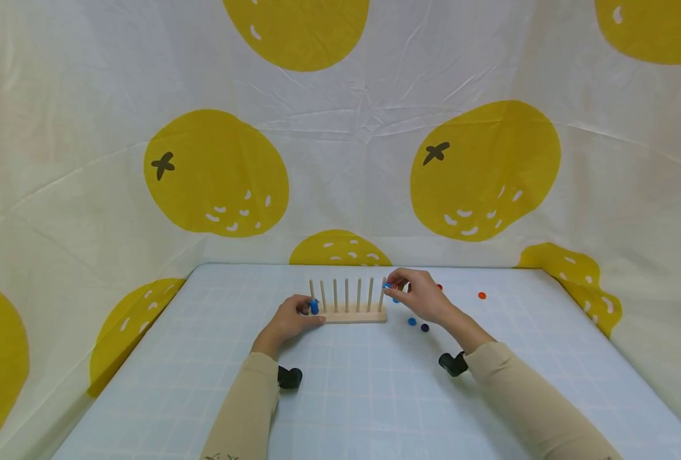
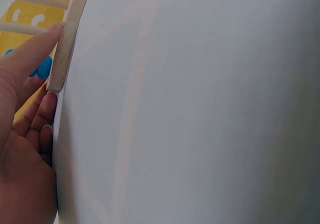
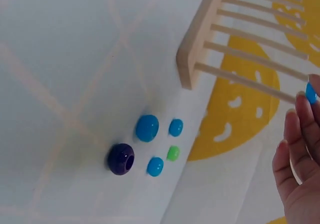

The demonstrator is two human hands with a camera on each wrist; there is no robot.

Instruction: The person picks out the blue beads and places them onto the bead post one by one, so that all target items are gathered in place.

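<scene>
A wooden peg rack [image 1: 354, 317] with a row of several upright pegs stands toward the back of the table. My left hand [image 1: 287, 321] grips its left end, the thumb along the front of the base and the other fingers curled behind. Blue beads [image 1: 314, 306] sit low on the leftmost peg, partly covered by that hand in the left wrist view. Between thumb and fingertips, my right hand [image 1: 423, 297] pinches a blue bead [image 3: 311, 93] close to the top of the rightmost peg [image 3: 245, 82].
Right of the rack lie loose beads: a dark purple one [image 3: 120, 159], several blue ones [image 3: 147, 128] and a green one [image 3: 173, 153]. Farther right is an orange-red bead [image 1: 482, 295]; a red bead [image 1: 439, 287] shows partly behind the right hand. A fruit-print curtain [image 1: 352, 160] hangs behind the table.
</scene>
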